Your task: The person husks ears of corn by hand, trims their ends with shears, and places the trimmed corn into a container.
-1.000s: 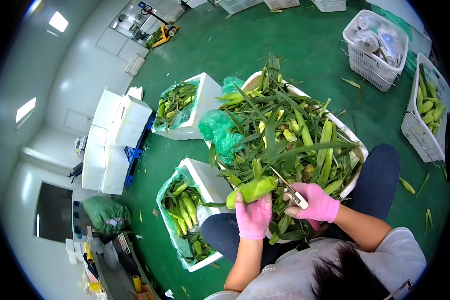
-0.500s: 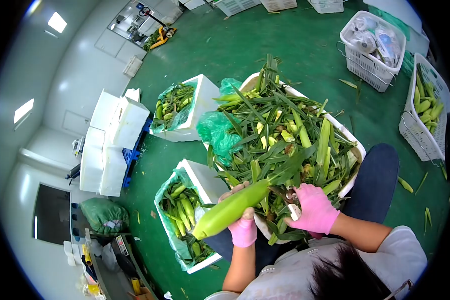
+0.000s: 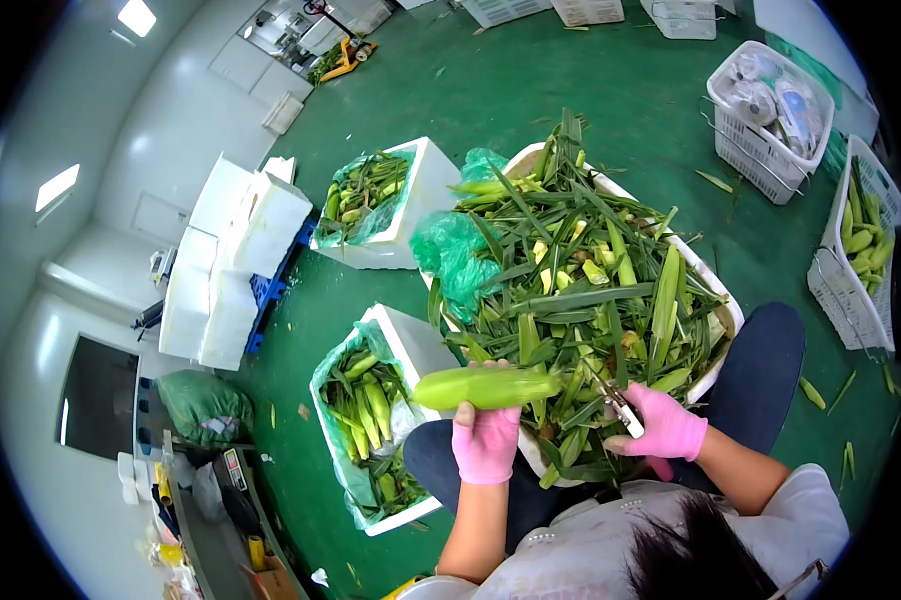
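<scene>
My left hand (image 3: 486, 442), in a pink glove, is closed round a green corn ear (image 3: 486, 387) that lies level across it. My right hand (image 3: 661, 422), also gloved in pink, grips pruning shears (image 3: 621, 408) whose blades point up and left, a little right of the ear and apart from it. Both hands are at the near edge of a large white tub (image 3: 723, 300) heaped with husks and leaves (image 3: 581, 270).
Two white foam boxes (image 3: 411, 345) (image 3: 426, 190) lined with green plastic hold corn on the left. White baskets stand at the right, one with corn (image 3: 841, 290), one with plastic-wrapped things (image 3: 756, 160). My knees flank the tub's near end.
The corn ear has swung from a slant to level, and its leafy end is bare of the long leaf seen earlier. The shears have moved right, away from the ear.
</scene>
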The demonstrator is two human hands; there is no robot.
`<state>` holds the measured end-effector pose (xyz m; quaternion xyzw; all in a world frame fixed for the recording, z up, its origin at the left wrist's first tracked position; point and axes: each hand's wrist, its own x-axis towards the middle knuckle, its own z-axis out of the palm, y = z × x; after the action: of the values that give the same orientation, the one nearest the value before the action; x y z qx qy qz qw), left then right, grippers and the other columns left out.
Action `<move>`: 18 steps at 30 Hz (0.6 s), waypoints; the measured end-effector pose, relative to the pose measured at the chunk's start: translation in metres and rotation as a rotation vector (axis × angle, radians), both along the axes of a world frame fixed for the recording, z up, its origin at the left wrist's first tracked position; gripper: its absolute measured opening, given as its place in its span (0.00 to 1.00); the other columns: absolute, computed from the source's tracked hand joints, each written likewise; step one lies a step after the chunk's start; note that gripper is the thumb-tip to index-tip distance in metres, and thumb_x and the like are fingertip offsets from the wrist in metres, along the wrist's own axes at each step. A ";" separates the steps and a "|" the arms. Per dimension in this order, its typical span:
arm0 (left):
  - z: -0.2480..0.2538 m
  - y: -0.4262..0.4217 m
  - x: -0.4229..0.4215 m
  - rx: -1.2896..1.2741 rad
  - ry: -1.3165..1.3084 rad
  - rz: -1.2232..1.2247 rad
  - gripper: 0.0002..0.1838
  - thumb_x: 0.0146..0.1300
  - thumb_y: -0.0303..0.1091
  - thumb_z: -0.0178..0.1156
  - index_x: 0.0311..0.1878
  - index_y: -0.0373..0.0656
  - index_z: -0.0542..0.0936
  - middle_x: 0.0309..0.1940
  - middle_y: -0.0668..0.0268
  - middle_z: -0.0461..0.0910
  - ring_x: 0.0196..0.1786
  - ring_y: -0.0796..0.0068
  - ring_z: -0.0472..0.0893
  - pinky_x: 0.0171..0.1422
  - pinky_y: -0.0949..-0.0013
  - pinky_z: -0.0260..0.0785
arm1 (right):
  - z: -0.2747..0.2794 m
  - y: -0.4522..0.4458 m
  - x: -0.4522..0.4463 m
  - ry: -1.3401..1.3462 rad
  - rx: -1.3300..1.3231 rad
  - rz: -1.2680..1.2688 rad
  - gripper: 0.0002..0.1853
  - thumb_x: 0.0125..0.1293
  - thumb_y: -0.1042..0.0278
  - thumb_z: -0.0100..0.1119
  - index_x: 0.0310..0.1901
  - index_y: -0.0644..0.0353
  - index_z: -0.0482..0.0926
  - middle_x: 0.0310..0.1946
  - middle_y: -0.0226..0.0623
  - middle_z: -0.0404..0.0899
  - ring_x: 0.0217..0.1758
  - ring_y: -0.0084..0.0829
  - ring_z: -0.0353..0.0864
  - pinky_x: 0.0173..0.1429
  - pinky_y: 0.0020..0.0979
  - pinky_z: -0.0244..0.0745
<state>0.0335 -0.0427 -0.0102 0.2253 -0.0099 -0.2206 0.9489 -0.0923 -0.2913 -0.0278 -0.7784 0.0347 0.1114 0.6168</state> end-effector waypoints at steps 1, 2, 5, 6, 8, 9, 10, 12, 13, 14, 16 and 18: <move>-0.002 0.000 0.001 -0.053 0.037 -0.003 0.34 0.68 0.36 0.68 0.74 0.45 0.67 0.71 0.55 0.70 0.77 0.53 0.67 0.77 0.48 0.71 | 0.002 -0.002 0.002 0.048 -0.036 0.030 0.34 0.53 0.55 0.80 0.55 0.64 0.75 0.44 0.43 0.80 0.46 0.40 0.82 0.54 0.37 0.79; -0.005 0.000 0.000 -0.040 0.053 0.001 0.33 0.68 0.37 0.68 0.73 0.43 0.68 0.70 0.55 0.71 0.76 0.53 0.68 0.76 0.48 0.72 | 0.001 -0.001 0.004 -0.049 -0.102 0.039 0.35 0.53 0.54 0.80 0.57 0.64 0.74 0.46 0.46 0.80 0.49 0.43 0.82 0.56 0.39 0.79; -0.012 -0.006 -0.007 0.032 0.039 -0.040 0.32 0.70 0.42 0.67 0.71 0.39 0.69 0.68 0.53 0.74 0.71 0.54 0.75 0.74 0.51 0.74 | 0.001 0.010 0.013 -0.273 -0.143 0.025 0.42 0.49 0.50 0.79 0.62 0.65 0.72 0.54 0.55 0.76 0.58 0.58 0.77 0.63 0.48 0.75; -0.011 -0.008 -0.010 0.045 0.075 -0.083 0.32 0.70 0.43 0.67 0.71 0.40 0.69 0.68 0.53 0.74 0.70 0.55 0.76 0.73 0.51 0.75 | 0.002 0.013 0.017 -0.325 -0.202 0.040 0.43 0.49 0.49 0.79 0.63 0.65 0.71 0.55 0.55 0.75 0.58 0.58 0.77 0.63 0.48 0.75; -0.011 -0.008 -0.017 0.068 0.145 -0.166 0.32 0.69 0.46 0.67 0.71 0.44 0.70 0.68 0.54 0.75 0.68 0.56 0.77 0.72 0.51 0.76 | 0.005 0.017 0.027 -0.432 -0.323 0.077 0.45 0.48 0.49 0.79 0.64 0.64 0.71 0.57 0.55 0.75 0.59 0.58 0.76 0.64 0.48 0.74; -0.013 -0.007 -0.016 0.035 0.166 -0.249 0.32 0.69 0.47 0.66 0.71 0.45 0.70 0.67 0.55 0.76 0.66 0.58 0.79 0.69 0.52 0.78 | 0.009 0.018 0.030 -0.445 -0.348 0.094 0.41 0.48 0.48 0.79 0.61 0.62 0.74 0.53 0.53 0.79 0.56 0.55 0.80 0.60 0.48 0.77; -0.013 -0.006 -0.020 0.088 0.209 -0.232 0.31 0.70 0.48 0.65 0.70 0.45 0.71 0.66 0.57 0.77 0.65 0.60 0.80 0.66 0.54 0.79 | 0.013 0.016 0.034 -0.420 -0.341 0.122 0.39 0.49 0.49 0.79 0.60 0.62 0.75 0.49 0.52 0.80 0.52 0.54 0.81 0.57 0.47 0.78; -0.014 0.002 -0.020 0.003 0.280 -0.284 0.31 0.69 0.49 0.66 0.69 0.44 0.72 0.65 0.60 0.77 0.64 0.61 0.81 0.63 0.56 0.80 | 0.024 0.016 0.039 -0.374 -0.328 0.200 0.35 0.50 0.51 0.79 0.57 0.62 0.77 0.42 0.49 0.82 0.44 0.52 0.84 0.50 0.45 0.81; -0.010 0.006 -0.019 0.031 0.241 -0.290 0.32 0.68 0.49 0.66 0.69 0.44 0.73 0.65 0.60 0.77 0.64 0.61 0.81 0.62 0.57 0.80 | 0.029 0.017 0.039 -0.330 -0.207 0.139 0.29 0.53 0.55 0.78 0.52 0.63 0.79 0.31 0.44 0.80 0.32 0.43 0.85 0.40 0.40 0.81; -0.005 0.010 -0.017 0.056 0.201 -0.286 0.32 0.67 0.50 0.67 0.69 0.44 0.73 0.65 0.61 0.77 0.63 0.61 0.80 0.61 0.57 0.80 | 0.027 0.020 0.037 -0.179 -0.054 0.098 0.25 0.56 0.61 0.75 0.53 0.63 0.78 0.29 0.41 0.79 0.28 0.37 0.85 0.34 0.37 0.80; 0.008 0.022 -0.021 0.077 0.124 -0.060 0.34 0.61 0.52 0.70 0.67 0.46 0.74 0.56 0.63 0.78 0.58 0.61 0.79 0.69 0.46 0.72 | 0.005 0.035 0.033 0.074 0.610 -0.166 0.23 0.61 0.66 0.70 0.55 0.63 0.76 0.29 0.38 0.78 0.26 0.32 0.83 0.31 0.33 0.78; 0.017 0.072 -0.035 0.030 0.106 0.143 0.33 0.60 0.51 0.71 0.67 0.50 0.75 0.52 0.64 0.79 0.56 0.60 0.78 0.71 0.44 0.69 | 0.019 0.046 0.034 0.254 0.831 -0.341 0.22 0.68 0.67 0.60 0.62 0.62 0.71 0.31 0.36 0.76 0.28 0.31 0.77 0.35 0.29 0.78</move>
<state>-0.0010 0.0296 0.0067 0.2278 0.0598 -0.1640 0.9579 -0.0587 -0.2452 -0.0087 -0.4288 0.1898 0.1075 0.8767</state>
